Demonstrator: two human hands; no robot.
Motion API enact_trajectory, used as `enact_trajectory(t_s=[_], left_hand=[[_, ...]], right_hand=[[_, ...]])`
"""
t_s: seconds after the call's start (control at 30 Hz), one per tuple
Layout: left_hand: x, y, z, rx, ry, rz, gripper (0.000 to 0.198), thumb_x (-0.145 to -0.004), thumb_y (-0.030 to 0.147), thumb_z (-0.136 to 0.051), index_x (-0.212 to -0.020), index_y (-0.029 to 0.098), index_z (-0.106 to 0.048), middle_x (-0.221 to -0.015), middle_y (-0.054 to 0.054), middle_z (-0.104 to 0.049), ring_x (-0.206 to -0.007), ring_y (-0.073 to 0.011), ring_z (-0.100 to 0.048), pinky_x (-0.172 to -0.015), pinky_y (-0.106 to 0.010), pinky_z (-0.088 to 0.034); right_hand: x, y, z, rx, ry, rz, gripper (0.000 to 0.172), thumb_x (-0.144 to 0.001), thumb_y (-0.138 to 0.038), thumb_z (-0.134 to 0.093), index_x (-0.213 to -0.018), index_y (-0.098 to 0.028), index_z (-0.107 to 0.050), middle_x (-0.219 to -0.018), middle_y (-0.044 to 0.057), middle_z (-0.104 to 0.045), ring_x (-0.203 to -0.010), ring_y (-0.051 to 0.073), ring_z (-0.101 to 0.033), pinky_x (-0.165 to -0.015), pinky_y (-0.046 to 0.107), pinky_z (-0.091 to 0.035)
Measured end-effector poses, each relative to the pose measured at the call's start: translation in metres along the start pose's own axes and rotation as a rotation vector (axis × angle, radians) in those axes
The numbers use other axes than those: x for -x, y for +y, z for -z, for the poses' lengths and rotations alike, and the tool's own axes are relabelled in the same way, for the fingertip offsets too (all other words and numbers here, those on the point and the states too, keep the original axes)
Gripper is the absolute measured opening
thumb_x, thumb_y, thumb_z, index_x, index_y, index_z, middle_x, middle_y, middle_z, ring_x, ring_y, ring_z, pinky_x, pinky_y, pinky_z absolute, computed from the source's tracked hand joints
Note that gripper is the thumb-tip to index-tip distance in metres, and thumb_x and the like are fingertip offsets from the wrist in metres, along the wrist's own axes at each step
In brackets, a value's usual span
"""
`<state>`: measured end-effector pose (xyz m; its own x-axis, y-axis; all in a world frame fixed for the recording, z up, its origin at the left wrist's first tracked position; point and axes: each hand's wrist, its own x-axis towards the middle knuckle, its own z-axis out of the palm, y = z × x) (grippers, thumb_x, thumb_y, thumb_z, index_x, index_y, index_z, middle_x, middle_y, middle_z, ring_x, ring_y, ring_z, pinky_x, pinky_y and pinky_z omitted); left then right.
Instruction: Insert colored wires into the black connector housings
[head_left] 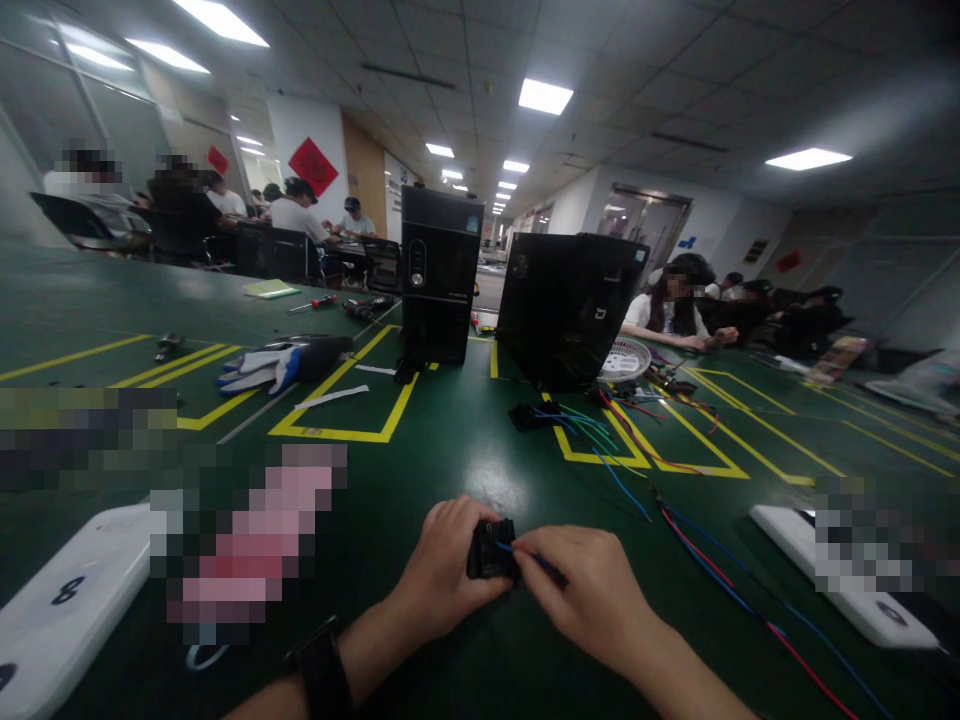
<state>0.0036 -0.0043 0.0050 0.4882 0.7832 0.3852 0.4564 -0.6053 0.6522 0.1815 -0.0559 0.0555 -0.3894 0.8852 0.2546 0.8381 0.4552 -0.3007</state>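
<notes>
My left hand (pixel 448 560) is closed around a small black plastic block (pixel 487 552), which looks like an electrical connector or terminal part. It is held just above the green table, near its front edge. My right hand (pixel 589 580) pinches a thin blue wire (pixel 504 546) whose end meets the top of the black block. Whether the wire end sits inside the block or only touches it, I cannot tell. Dark material shows below the right fingertips, too unclear to name.
Two black computer cases (pixel 442 280) stand ahead. Loose coloured wires (pixel 592 430) lie right of centre, and red and blue wires (pixel 739 595) run toward the front right. White-and-blue gloves (pixel 262 370) lie left. A white power bank (pixel 82 600) sits front left. Other people are seated around the room.
</notes>
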Motion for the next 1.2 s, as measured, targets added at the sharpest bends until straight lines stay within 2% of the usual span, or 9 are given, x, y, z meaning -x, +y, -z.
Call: enact_trajectory(t_s=[0.2, 0.4, 0.57, 0.77, 1.0, 1.1, 1.2], left_hand=[[-0.002, 0.001, 0.001, 0.0, -0.007, 0.007, 0.033, -0.068, 0.028, -0.07, -0.095, 0.021, -0.051, -0.09, -0.002, -0.055, -0.087, -0.0229, -0.052, -0.082, -0.038, -0.038], [-0.001, -0.001, 0.0, -0.002, -0.019, 0.03, 0.036, -0.063, 0.022, -0.07, -0.094, 0.022, -0.051, -0.091, -0.002, -0.055, -0.087, -0.0238, -0.052, -0.081, -0.038, -0.038], [-0.001, -0.001, -0.001, 0.001, -0.016, 0.023, 0.038, -0.064, 0.026, -0.072, -0.095, 0.022, -0.05, -0.092, -0.002, -0.055, -0.088, -0.0236, -0.051, -0.08, -0.037, -0.037], [0.0, 0.0, 0.0, 0.012, -0.015, 0.012, 0.04, -0.063, 0.026, -0.074, -0.096, 0.023, -0.05, -0.093, -0.002, -0.056, -0.089, -0.0236, -0.051, -0.08, -0.037, -0.037], [-0.002, 0.0, 0.0, 0.014, -0.006, 0.012, 0.037, -0.064, 0.025, -0.072, -0.095, 0.022, -0.051, -0.092, -0.002, -0.056, -0.088, -0.0236, -0.052, -0.082, -0.038, -0.036], [-0.001, 0.0, 0.0, 0.011, -0.005, 0.015, 0.033, -0.066, 0.025, -0.069, -0.094, 0.022, -0.051, -0.09, -0.002, -0.055, -0.087, -0.0232, -0.052, -0.081, -0.037, -0.037], [-0.001, -0.001, -0.001, 0.01, -0.009, 0.013, 0.034, -0.066, 0.026, -0.07, -0.095, 0.022, -0.051, -0.091, -0.002, -0.055, -0.087, -0.0232, -0.051, -0.081, -0.038, -0.037]], right_hand=[[0.0, 0.0, -0.008, 0.002, 0.086, 0.05, 0.018, -0.092, -0.023, -0.045, -0.094, -0.023, -0.063, -0.081, 0.001, -0.068, -0.071, 0.015, -0.062, -0.066, 0.025, -0.038], [0.002, -0.004, -0.008, 0.035, -0.069, 0.153, 0.017, -0.09, -0.023, -0.048, -0.096, -0.024, -0.063, -0.079, -0.001, -0.068, -0.071, 0.015, -0.061, -0.063, 0.026, -0.036], [0.002, 0.002, 0.007, 0.065, -0.151, 0.072, 0.016, -0.089, -0.021, -0.049, -0.094, -0.026, -0.064, -0.082, -0.002, -0.069, -0.074, 0.015, -0.063, -0.065, 0.025, -0.037], [-0.001, 0.006, 0.011, 0.088, -0.056, 0.012, 0.016, -0.091, -0.023, -0.047, -0.093, -0.025, -0.063, -0.084, -0.001, -0.068, -0.076, 0.015, -0.063, -0.066, 0.024, -0.038], [0.0, 0.004, -0.007, 0.084, 0.135, 0.135, 0.016, -0.092, -0.023, -0.046, -0.096, -0.023, -0.062, -0.075, 0.0, -0.064, -0.066, 0.014, -0.057, -0.062, 0.025, -0.035], [0.0, 0.0, -0.01, 0.075, 0.107, 0.2, 0.016, -0.092, -0.021, -0.047, -0.097, -0.022, -0.062, -0.075, -0.001, -0.064, -0.065, 0.014, -0.056, -0.06, 0.026, -0.033], [0.0, -0.001, -0.006, 0.088, 0.012, 0.236, 0.015, -0.092, -0.022, -0.047, -0.098, -0.024, -0.061, -0.076, -0.002, -0.065, -0.066, 0.014, -0.056, -0.059, 0.027, -0.032]])
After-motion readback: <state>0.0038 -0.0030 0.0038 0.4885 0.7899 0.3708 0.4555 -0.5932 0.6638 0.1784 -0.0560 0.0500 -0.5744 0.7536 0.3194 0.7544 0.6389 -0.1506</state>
